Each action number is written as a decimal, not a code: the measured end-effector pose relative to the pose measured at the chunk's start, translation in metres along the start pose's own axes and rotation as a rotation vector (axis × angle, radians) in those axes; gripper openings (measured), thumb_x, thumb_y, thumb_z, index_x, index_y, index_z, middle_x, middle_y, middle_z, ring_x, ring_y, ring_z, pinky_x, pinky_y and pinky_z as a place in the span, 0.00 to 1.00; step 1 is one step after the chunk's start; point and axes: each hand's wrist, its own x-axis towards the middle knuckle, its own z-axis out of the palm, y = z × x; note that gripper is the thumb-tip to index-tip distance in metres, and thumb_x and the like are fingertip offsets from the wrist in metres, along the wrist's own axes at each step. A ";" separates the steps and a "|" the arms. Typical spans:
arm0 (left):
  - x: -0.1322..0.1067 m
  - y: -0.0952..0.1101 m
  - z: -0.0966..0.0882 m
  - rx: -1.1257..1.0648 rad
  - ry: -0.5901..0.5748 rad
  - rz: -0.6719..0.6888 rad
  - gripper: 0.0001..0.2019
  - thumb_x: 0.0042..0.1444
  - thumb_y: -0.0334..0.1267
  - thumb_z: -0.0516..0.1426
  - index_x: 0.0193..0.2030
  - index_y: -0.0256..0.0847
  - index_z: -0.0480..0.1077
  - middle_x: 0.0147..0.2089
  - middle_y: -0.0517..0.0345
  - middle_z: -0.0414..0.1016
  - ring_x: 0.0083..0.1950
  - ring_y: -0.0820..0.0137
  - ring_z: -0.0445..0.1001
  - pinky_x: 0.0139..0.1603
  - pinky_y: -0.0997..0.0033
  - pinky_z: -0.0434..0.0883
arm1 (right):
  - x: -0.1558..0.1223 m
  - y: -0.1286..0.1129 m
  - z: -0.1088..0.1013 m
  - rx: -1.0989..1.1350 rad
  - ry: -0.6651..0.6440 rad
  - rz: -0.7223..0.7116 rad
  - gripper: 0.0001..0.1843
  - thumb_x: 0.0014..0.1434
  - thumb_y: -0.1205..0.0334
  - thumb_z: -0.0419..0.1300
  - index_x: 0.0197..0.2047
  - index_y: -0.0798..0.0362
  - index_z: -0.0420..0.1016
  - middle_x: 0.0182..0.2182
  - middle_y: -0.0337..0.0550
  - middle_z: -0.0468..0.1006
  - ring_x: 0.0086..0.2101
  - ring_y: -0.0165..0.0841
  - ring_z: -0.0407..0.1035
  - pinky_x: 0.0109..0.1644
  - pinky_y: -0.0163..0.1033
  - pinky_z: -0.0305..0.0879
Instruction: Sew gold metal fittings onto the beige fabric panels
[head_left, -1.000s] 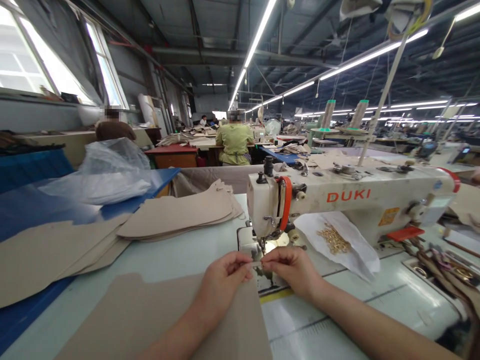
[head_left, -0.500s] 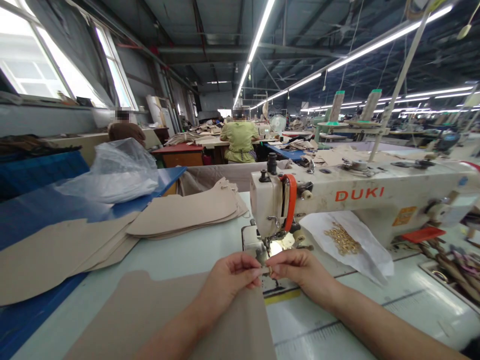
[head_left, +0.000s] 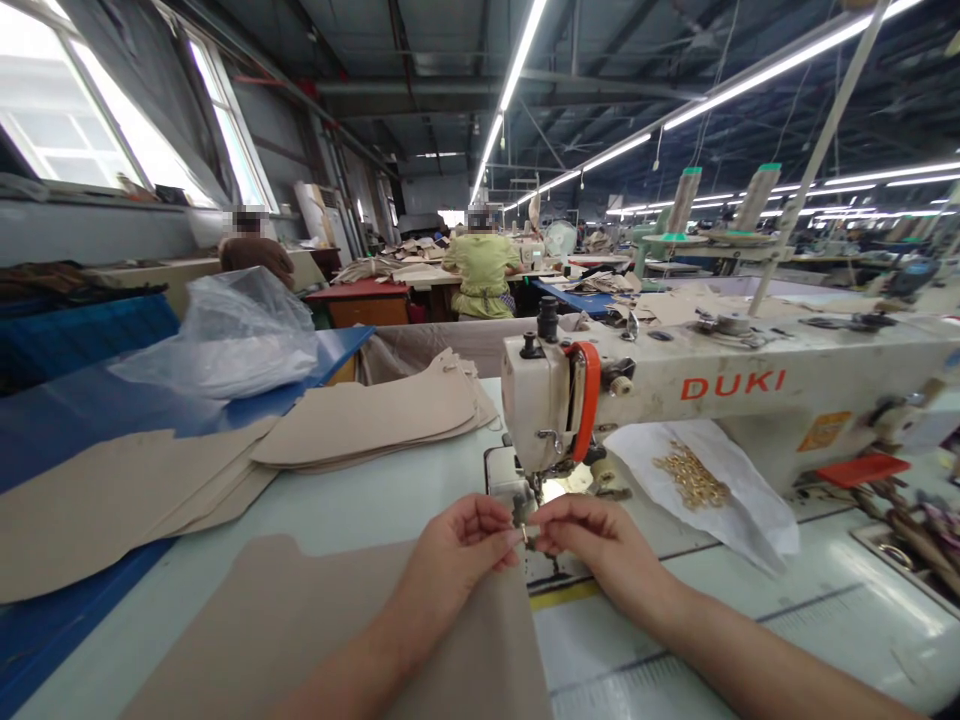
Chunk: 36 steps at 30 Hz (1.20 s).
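A small gold metal fitting (head_left: 525,534) sits at the left thumb tip, in front of the sewing machine's needle area. My left hand (head_left: 472,540) pinches it, and a bit of pale strip may be in the same grip. Closed fingertips of my right hand (head_left: 581,530) come right up to the fitting from the other side; what they hold is too small to make out. Beneath my left hand and forearm lies a flat beige panel (head_left: 330,610). The white sewing machine (head_left: 645,380) stands just beyond both hands.
Gold fittings (head_left: 690,475) lie heaped on white paper (head_left: 757,520) under the machine arm. Stacked beige panels (head_left: 375,420) spread across the left of the table, near a clear plastic bag (head_left: 247,340). Two people sit farther back. Thread cones (head_left: 684,200) stand behind the machine.
The gold fitting has shifted slightly left, from the right fingertips to the left thumb tip. Both hands stay close together before the needle. The view has turned slightly.
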 end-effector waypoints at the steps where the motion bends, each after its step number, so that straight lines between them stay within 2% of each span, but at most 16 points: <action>1: -0.001 0.000 0.000 0.000 0.003 0.008 0.13 0.36 0.39 0.66 0.28 0.38 0.67 0.23 0.64 0.72 0.24 0.73 0.71 0.28 0.74 0.66 | -0.001 0.000 0.001 -0.008 -0.012 -0.009 0.12 0.49 0.54 0.65 0.33 0.54 0.78 0.26 0.40 0.76 0.30 0.31 0.70 0.38 0.36 0.65; 6: -0.005 0.004 0.004 -0.011 -0.001 0.002 0.13 0.39 0.42 0.64 0.29 0.38 0.68 0.24 0.63 0.72 0.25 0.73 0.71 0.31 0.72 0.68 | 0.001 0.003 0.004 0.046 -0.045 0.005 0.13 0.44 0.54 0.68 0.29 0.55 0.76 0.24 0.39 0.76 0.27 0.29 0.68 0.34 0.35 0.65; 10: -0.007 0.005 0.006 -0.147 -0.005 -0.098 0.16 0.42 0.48 0.63 0.32 0.37 0.71 0.28 0.57 0.75 0.29 0.71 0.72 0.34 0.71 0.69 | 0.003 0.001 0.002 0.121 -0.012 0.042 0.17 0.41 0.52 0.70 0.29 0.55 0.76 0.23 0.38 0.75 0.25 0.28 0.68 0.33 0.35 0.65; 13: -0.008 0.004 0.006 -0.172 -0.073 -0.143 0.17 0.39 0.45 0.66 0.33 0.37 0.72 0.29 0.56 0.76 0.30 0.71 0.72 0.35 0.72 0.68 | 0.002 -0.001 0.003 0.156 0.000 0.057 0.18 0.39 0.52 0.71 0.28 0.56 0.75 0.23 0.38 0.75 0.24 0.27 0.67 0.32 0.34 0.65; 21: -0.005 0.001 0.003 -0.031 -0.195 -0.071 0.10 0.42 0.40 0.64 0.27 0.38 0.68 0.23 0.62 0.71 0.27 0.74 0.67 0.32 0.75 0.63 | 0.000 -0.001 0.007 0.152 -0.076 0.068 0.18 0.41 0.52 0.70 0.28 0.56 0.72 0.23 0.38 0.75 0.26 0.28 0.69 0.35 0.36 0.65; 25: -0.007 0.003 0.001 0.146 -0.206 -0.013 0.06 0.44 0.37 0.59 0.26 0.39 0.66 0.23 0.63 0.69 0.27 0.72 0.66 0.31 0.73 0.62 | -0.006 -0.004 0.010 0.054 -0.094 -0.001 0.15 0.47 0.52 0.67 0.29 0.55 0.70 0.24 0.37 0.73 0.27 0.29 0.67 0.34 0.35 0.63; 28: -0.010 0.000 -0.001 0.337 -0.176 0.102 0.01 0.44 0.32 0.55 0.25 0.39 0.66 0.24 0.63 0.68 0.29 0.71 0.66 0.31 0.73 0.61 | -0.013 -0.005 0.013 -0.138 -0.074 -0.088 0.12 0.47 0.59 0.66 0.32 0.53 0.69 0.27 0.37 0.71 0.29 0.29 0.64 0.34 0.33 0.62; 30: -0.012 -0.001 -0.001 0.440 -0.154 0.150 0.02 0.43 0.30 0.53 0.25 0.39 0.66 0.25 0.63 0.67 0.29 0.70 0.66 0.30 0.74 0.61 | -0.016 -0.005 0.014 -0.285 -0.064 -0.148 0.13 0.44 0.64 0.67 0.33 0.52 0.69 0.28 0.36 0.69 0.30 0.29 0.63 0.35 0.33 0.61; 33: -0.014 -0.002 0.000 0.504 -0.120 0.167 0.02 0.43 0.30 0.53 0.25 0.40 0.66 0.23 0.65 0.65 0.28 0.71 0.64 0.28 0.75 0.60 | -0.017 -0.003 0.011 -0.404 -0.064 -0.232 0.09 0.46 0.66 0.65 0.31 0.52 0.69 0.28 0.36 0.69 0.31 0.30 0.64 0.35 0.33 0.61; 36: -0.014 -0.002 -0.001 0.482 -0.103 0.169 0.01 0.45 0.31 0.54 0.25 0.40 0.66 0.22 0.66 0.63 0.27 0.72 0.63 0.27 0.75 0.59 | -0.015 -0.003 0.008 -0.404 -0.065 -0.293 0.04 0.52 0.65 0.61 0.29 0.53 0.70 0.28 0.39 0.71 0.31 0.30 0.65 0.37 0.34 0.61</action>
